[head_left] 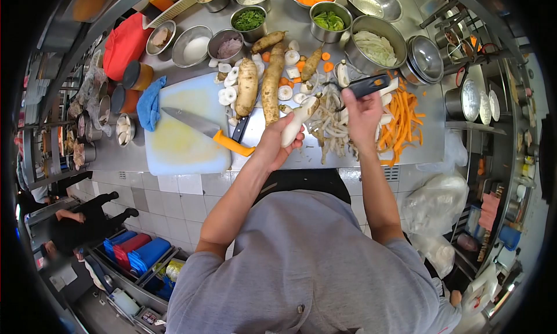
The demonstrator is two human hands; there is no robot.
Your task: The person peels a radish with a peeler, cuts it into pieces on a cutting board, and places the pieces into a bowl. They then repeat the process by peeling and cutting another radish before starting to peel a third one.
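My left hand is closed around a mostly peeled white lotus root, with brown skin left at its far end. In my right hand is a black-handled peeler, held apart from the root. Pale peel strips lie between my hands. Orange carrot peelings are heaped beside my right wrist. Unpeeled lotus roots lie just beyond my left hand, among white slices and carrot pieces.
A yellow-handled knife rests on a white cutting board, its handle past the board's edge. Beside it is a blue cloth. Bowls of cut vegetables line the far side; stacked metal bowls stand right. Another person is at left.
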